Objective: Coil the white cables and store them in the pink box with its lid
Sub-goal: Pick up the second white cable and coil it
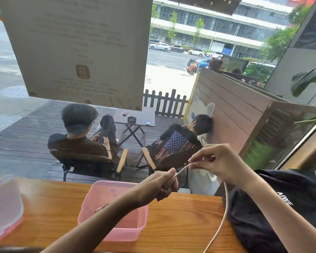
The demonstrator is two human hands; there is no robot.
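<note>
A white cable (224, 212) runs from my two raised hands down in a long arc to the bottom edge of the view. My left hand (165, 185) grips one end of it in a closed fist above the counter. Just to its right, my right hand (217, 164) pinches the cable between thumb and fingertips. The open pink box (140, 227) stands on the wooden counter (181, 216) below my left forearm, with something thin and dark lying inside. Its lid (4, 203) lies at the far left of the counter.
A black garment (263, 216) with white lettering is bunched on the counter's right end. A window stands directly behind the counter, with a paper notice (77, 48) stuck on the glass. Outside, two people sit in chairs on a deck.
</note>
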